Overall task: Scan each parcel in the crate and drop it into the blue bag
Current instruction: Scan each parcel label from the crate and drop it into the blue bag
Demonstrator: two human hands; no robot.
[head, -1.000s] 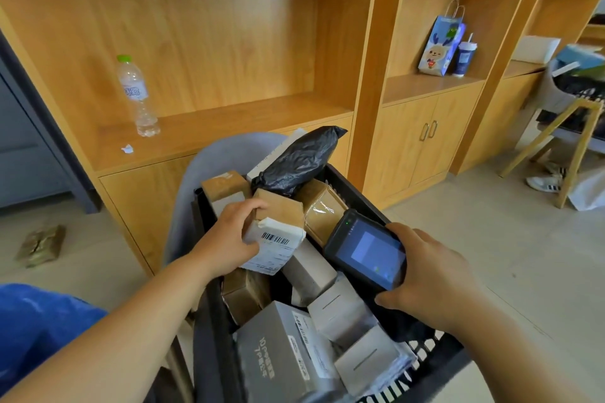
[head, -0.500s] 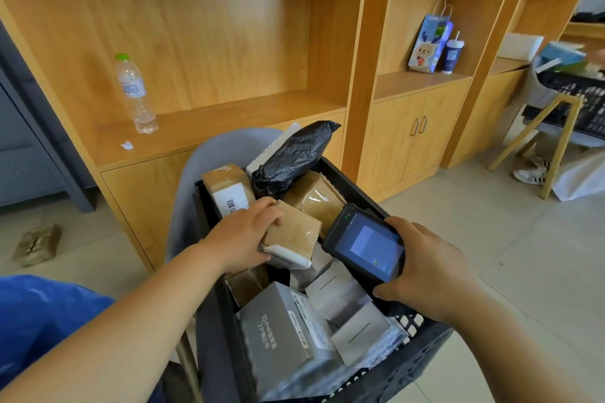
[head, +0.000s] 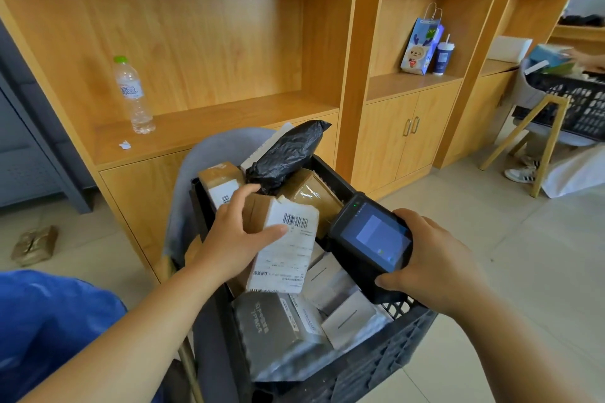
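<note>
A black plastic crate (head: pixel 386 357) sits on a grey chair and holds several parcels: brown boxes, a black poly bag (head: pixel 288 150), grey and white packets. My left hand (head: pixel 235 239) grips a small brown cardboard parcel (head: pixel 284 245) just above the crate, its white barcode label turned up toward me. My right hand (head: pixel 435 258) holds a black handheld scanner (head: pixel 373 239) with a lit screen, right beside the parcel's right edge. The blue bag (head: pixel 49 330) lies at the lower left, below my left forearm.
Wooden shelves and cabinets stand behind the crate, with a water bottle (head: pixel 132 96), a paper gift bag (head: pixel 420 42) and a cup. A brown packet (head: pixel 34 244) lies on the floor at left. Another person with a second black crate (head: pixel 576 105) is at the far right.
My left hand has turned the brown parcel so its white barcode label now faces up. The scanner stays beside it in my right hand.
</note>
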